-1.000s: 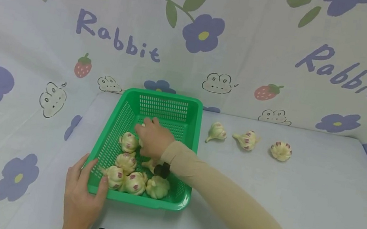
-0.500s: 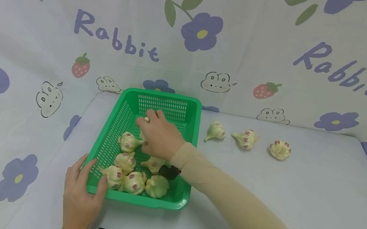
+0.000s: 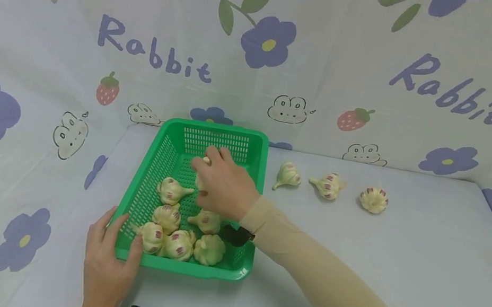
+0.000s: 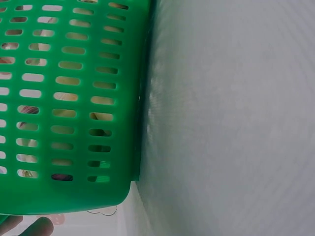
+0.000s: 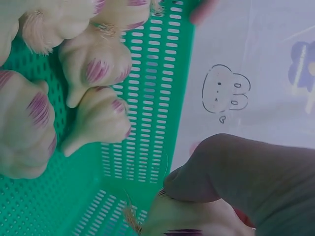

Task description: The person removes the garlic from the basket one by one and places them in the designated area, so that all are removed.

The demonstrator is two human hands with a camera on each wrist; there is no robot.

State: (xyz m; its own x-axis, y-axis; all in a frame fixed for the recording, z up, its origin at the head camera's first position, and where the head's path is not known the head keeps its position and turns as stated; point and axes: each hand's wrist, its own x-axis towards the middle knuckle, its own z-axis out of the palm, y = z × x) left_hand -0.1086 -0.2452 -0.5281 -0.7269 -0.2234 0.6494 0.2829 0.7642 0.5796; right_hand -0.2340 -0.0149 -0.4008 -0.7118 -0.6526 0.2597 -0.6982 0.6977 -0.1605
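A green plastic basket [image 3: 132, 259] stands on the white-covered table. My left hand [image 3: 110, 263] grips its front left corner, thumb over the front rim and fingers along the left side. My right hand [image 3: 226, 185] is over the middle of the basket and holds a garlic bulb [image 3: 200, 178]. In the right wrist view the thumb presses on that garlic bulb [image 5: 192, 219], its roots toward the basket wall. Several more garlic bulbs [image 3: 179, 245] lie in the front and left of the basket; one garlic bulb [image 3: 171, 191] has its stem pointing right.
Three garlic bulbs lie in a row on the table right of the basket: one near the rim [image 3: 288, 175], a middle one [image 3: 329, 186] and a far right one [image 3: 374, 200]. A printed cloth wall [image 3: 336, 71] rises behind and along the left.
My right hand has moved a little to the right inside the basket, with the garlic bulb in its fingers. The left hand has stayed at the basket corner.
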